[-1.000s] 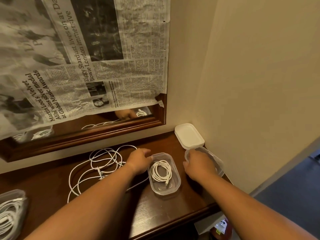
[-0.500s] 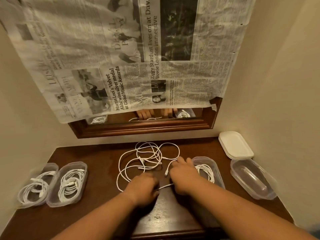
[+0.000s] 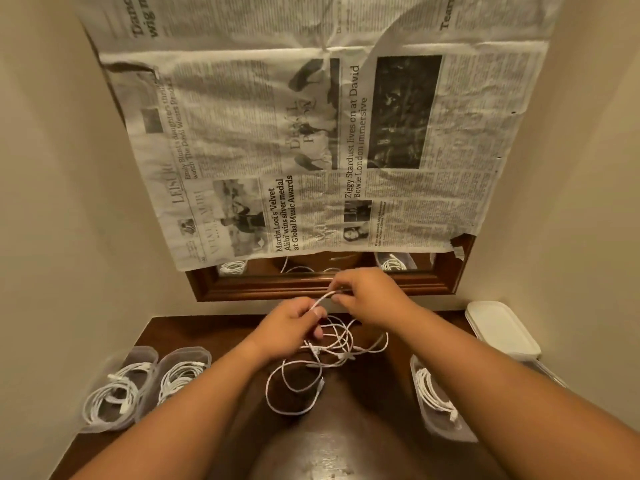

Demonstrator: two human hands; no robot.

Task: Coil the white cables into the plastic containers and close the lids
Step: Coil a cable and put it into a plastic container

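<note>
A tangle of loose white cable (image 3: pixel 322 355) lies on the dark wooden table (image 3: pixel 346 452), with one end lifted. My left hand (image 3: pixel 291 327) pinches the raised cable a little below its tip. My right hand (image 3: pixel 367 296) pinches the same cable near its connector, just up and right of the left hand. Two clear plastic containers (image 3: pixel 117 389) (image 3: pixel 180 372) at the left each hold a coiled white cable. A third container (image 3: pixel 436 396) with a coil stands at the right, partly hidden by my right forearm. White lids (image 3: pixel 502 327) are stacked at the back right.
A wood-framed mirror (image 3: pixel 311 285) covered with newspaper (image 3: pixel 311 150) hangs on the back wall. Cream walls close in the table on both sides. A further clear container (image 3: pixel 550 374) shows only as a sliver beside the lids.
Both hands have risen from the table and lifted one cable end out of the tangle. The view has tilted upward and shifted left.
</note>
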